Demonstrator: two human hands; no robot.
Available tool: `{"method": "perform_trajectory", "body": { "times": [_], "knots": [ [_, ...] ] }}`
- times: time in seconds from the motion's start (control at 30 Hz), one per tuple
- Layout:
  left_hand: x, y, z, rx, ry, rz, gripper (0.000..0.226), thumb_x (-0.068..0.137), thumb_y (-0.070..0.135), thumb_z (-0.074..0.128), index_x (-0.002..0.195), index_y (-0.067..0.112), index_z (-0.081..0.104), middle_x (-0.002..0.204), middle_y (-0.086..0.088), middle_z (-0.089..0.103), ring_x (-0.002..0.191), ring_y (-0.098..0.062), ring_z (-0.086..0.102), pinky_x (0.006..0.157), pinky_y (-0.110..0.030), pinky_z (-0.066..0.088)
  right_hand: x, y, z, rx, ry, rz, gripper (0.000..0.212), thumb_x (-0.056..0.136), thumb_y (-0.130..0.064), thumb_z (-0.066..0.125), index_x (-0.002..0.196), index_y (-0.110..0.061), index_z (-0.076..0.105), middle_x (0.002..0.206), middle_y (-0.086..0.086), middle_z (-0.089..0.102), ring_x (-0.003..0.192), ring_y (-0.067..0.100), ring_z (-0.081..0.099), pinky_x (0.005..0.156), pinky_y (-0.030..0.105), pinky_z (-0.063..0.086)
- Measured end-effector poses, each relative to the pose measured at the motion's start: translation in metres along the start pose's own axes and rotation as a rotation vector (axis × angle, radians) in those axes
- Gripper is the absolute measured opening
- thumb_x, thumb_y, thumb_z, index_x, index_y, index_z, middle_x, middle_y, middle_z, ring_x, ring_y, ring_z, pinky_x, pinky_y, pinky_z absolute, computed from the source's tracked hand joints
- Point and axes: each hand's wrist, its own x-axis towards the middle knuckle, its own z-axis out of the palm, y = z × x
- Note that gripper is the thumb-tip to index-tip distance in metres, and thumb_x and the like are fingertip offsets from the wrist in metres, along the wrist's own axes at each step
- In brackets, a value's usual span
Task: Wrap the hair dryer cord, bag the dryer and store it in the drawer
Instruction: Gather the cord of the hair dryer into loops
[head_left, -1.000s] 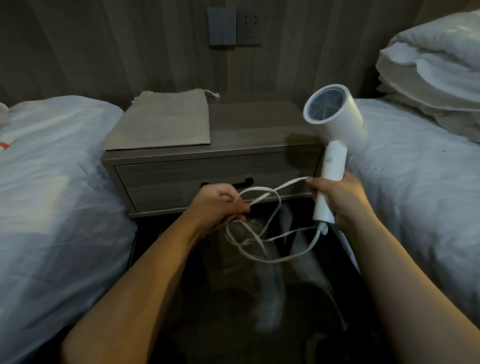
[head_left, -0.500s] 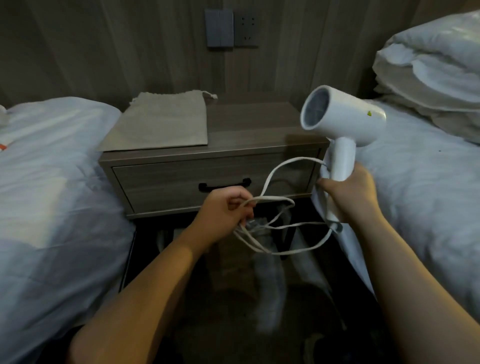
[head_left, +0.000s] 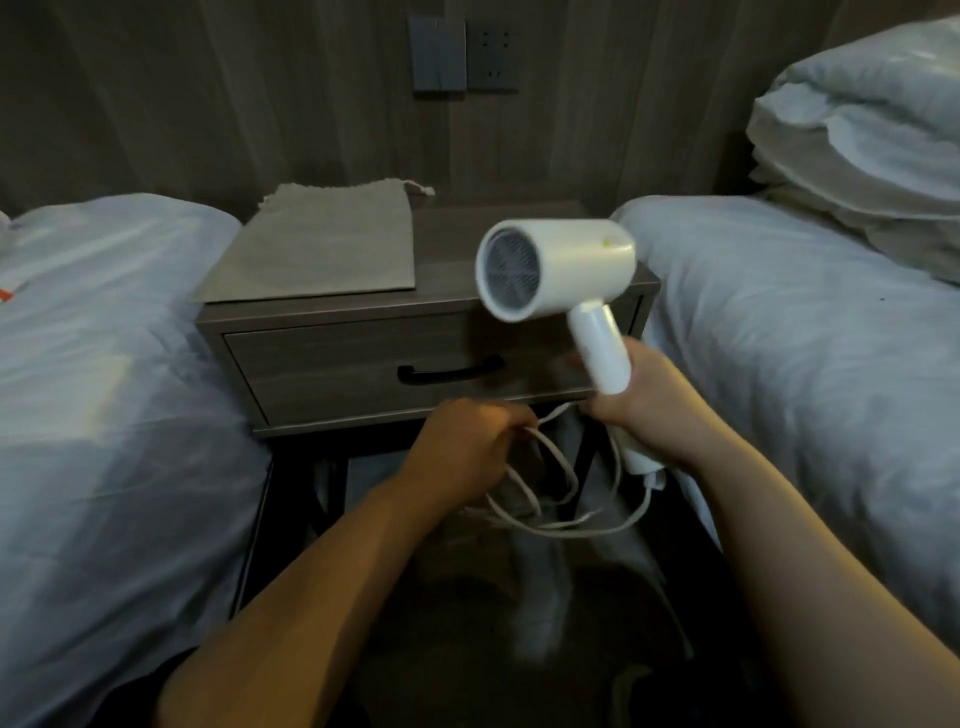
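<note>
My right hand (head_left: 649, 410) grips the handle of a white hair dryer (head_left: 556, 270), whose barrel tilts to the left in front of the nightstand. Its white cord (head_left: 561, 499) hangs in loose loops below both hands. My left hand (head_left: 467, 441) is closed on a bunch of those loops, just left of the right hand. A flat grey drawstring bag (head_left: 322, 244) lies on the left half of the nightstand top. The drawer (head_left: 322, 364) with a black handle (head_left: 449, 370) is closed.
The wooden nightstand (head_left: 519, 218) stands between two beds with white bedding: one on the left (head_left: 104, 389), one on the right (head_left: 805, 338). Folded white pillows (head_left: 862, 130) pile at the upper right. A wall switch and socket (head_left: 462, 52) sit above.
The dryer has swung left and tilted, its grille now facing me. My right hand has dropped lower and closer to my left hand, which has gathered more cord loops.
</note>
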Motion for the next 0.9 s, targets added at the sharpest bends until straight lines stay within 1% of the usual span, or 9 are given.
{"method": "perform_trajectory", "body": {
  "times": [0.17, 0.3, 0.37, 0.5, 0.6, 0.67, 0.77, 0.83, 0.9],
  "knots": [
    [-0.006, 0.006, 0.001, -0.196, 0.151, 0.017, 0.022, 0.08, 0.005, 0.051, 0.087, 0.009, 0.071, 0.08, -0.008, 0.073, 0.076, -0.013, 0.061, 0.068, -0.018, 0.043, -0.002, -0.007, 0.017, 0.006, -0.16, 0.035, 0.045, 0.067, -0.016, 0.079, 0.105, -0.017, 0.055, 0.096, 0.0, 0.065, 0.088, 0.017, 0.062, 0.074, 0.034, 0.051],
    [-0.004, -0.003, -0.003, -0.227, 0.117, -0.059, 0.019, 0.08, 0.008, 0.05, 0.084, 0.013, 0.068, 0.084, -0.004, 0.073, 0.078, -0.016, 0.066, 0.073, -0.027, 0.05, -0.001, -0.009, 0.014, 0.161, -0.004, 0.059, 0.04, 0.066, -0.013, 0.081, 0.098, -0.012, 0.058, 0.078, -0.006, 0.059, 0.069, 0.004, 0.054, 0.058, 0.018, 0.041],
    [-0.002, -0.012, -0.011, -0.285, 0.048, -0.162, 0.019, 0.085, 0.008, 0.051, 0.083, 0.016, 0.067, 0.091, -0.003, 0.072, 0.086, -0.013, 0.067, 0.078, -0.025, 0.052, 0.0, -0.008, 0.007, 0.296, 0.11, 0.101, 0.029, 0.068, -0.01, 0.08, 0.087, -0.013, 0.058, 0.074, -0.004, 0.057, 0.064, 0.006, 0.052, 0.055, 0.021, 0.041],
    [-0.003, -0.05, -0.023, -0.182, -0.254, -0.239, 0.02, 0.08, 0.002, 0.063, 0.072, 0.02, 0.068, 0.082, 0.004, 0.069, 0.08, -0.004, 0.064, 0.078, -0.029, 0.052, 0.004, 0.0, -0.009, 0.558, 0.319, 0.207, 0.027, 0.07, -0.006, 0.076, 0.073, -0.019, 0.053, 0.071, 0.003, 0.057, 0.059, 0.013, 0.054, 0.054, 0.024, 0.047],
    [-0.009, -0.065, -0.017, 0.028, -0.749, -0.31, 0.027, 0.08, 0.001, 0.059, 0.098, 0.017, 0.072, 0.102, -0.002, 0.071, 0.093, -0.012, 0.063, 0.091, -0.033, 0.05, 0.002, 0.005, -0.019, 0.627, 0.335, 0.234, 0.026, 0.072, -0.004, 0.074, 0.075, -0.019, 0.053, 0.069, 0.001, 0.058, 0.061, 0.013, 0.058, 0.06, 0.029, 0.049],
    [-0.006, -0.064, -0.011, -0.056, -0.61, -0.368, 0.037, 0.083, -0.006, 0.052, 0.111, 0.013, 0.066, 0.117, -0.006, 0.066, 0.107, -0.017, 0.06, 0.096, -0.028, 0.045, 0.001, 0.006, -0.021, 0.59, 0.299, 0.235, 0.025, 0.071, -0.007, 0.075, 0.076, -0.018, 0.053, 0.069, 0.001, 0.057, 0.062, 0.014, 0.058, 0.061, 0.031, 0.049],
    [0.009, -0.041, -0.017, -0.684, -0.167, -0.503, 0.032, 0.091, -0.006, 0.042, 0.112, 0.016, 0.054, 0.119, -0.007, 0.061, 0.111, -0.017, 0.057, 0.091, -0.019, 0.046, -0.001, 0.002, -0.02, 0.522, 0.235, 0.222, 0.025, 0.07, -0.009, 0.076, 0.075, -0.018, 0.053, 0.07, 0.003, 0.058, 0.064, 0.018, 0.057, 0.064, 0.034, 0.049],
    [0.015, -0.02, -0.02, -0.806, -0.211, -0.454, 0.028, 0.097, 0.011, 0.042, 0.121, 0.023, 0.047, 0.117, 0.011, 0.059, 0.107, 0.001, 0.054, 0.083, -0.008, 0.044, -0.002, -0.003, -0.017, 0.517, 0.185, 0.192, 0.024, 0.07, -0.008, 0.076, 0.074, -0.017, 0.054, 0.071, 0.003, 0.059, 0.065, 0.018, 0.057, 0.065, 0.034, 0.05],
    [0.014, -0.006, -0.013, -0.815, -0.239, -0.349, 0.035, 0.096, 0.016, 0.046, 0.13, 0.022, 0.043, 0.121, 0.01, 0.055, 0.112, 0.002, 0.052, 0.092, -0.011, 0.044, -0.003, -0.008, -0.014, 0.537, 0.131, 0.167, 0.022, 0.071, -0.008, 0.075, 0.078, -0.015, 0.055, 0.072, 0.003, 0.061, 0.066, 0.017, 0.059, 0.065, 0.032, 0.05]
  ]
}}
